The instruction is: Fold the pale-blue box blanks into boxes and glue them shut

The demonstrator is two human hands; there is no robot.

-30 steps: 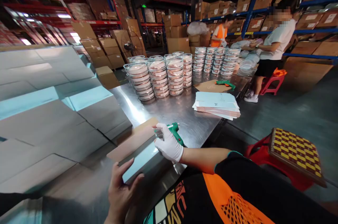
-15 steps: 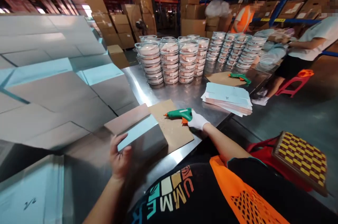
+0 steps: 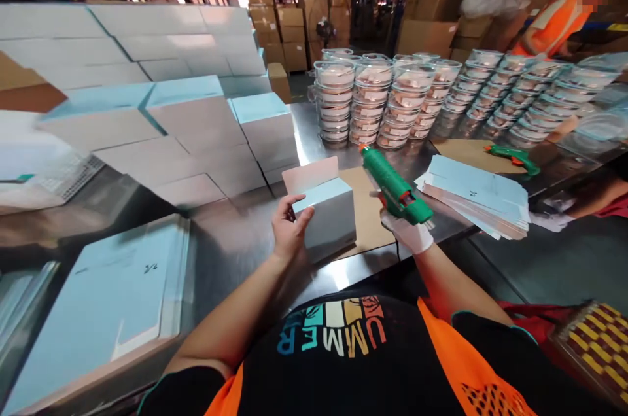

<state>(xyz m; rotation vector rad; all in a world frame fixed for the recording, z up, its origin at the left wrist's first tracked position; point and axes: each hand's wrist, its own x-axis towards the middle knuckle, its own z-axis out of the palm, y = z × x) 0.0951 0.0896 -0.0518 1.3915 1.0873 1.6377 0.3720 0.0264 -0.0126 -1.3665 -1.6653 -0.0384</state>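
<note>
My left hand [image 3: 290,226] grips the near left end of a white box [image 3: 330,223], thumb on its pale blue top and fingers behind. One flap of the box [image 3: 311,174] stands up along the far side. Gloved in white, my right hand [image 3: 405,229] is wrapped round the handle of a green hot glue gun [image 3: 392,180], raised above the table with its orange nozzle pointing away from me. Beneath the glue gun and beside the box lies a brown cardboard sheet [image 3: 370,226] on the metal table.
White boxes [image 3: 196,148] are piled at the left. Flat box blanks [image 3: 108,292] lie near left, another stack [image 3: 475,190] at right. Stacked clear round tubs [image 3: 373,99] stand behind. A second green glue gun [image 3: 513,156] rests on cardboard. A person in an orange vest [image 3: 557,23] is beyond.
The glue gun has been lifted off the cardboard and swung to point away from me. My left hand still holds the box, whose flap now stands more upright. The view has turned left.
</note>
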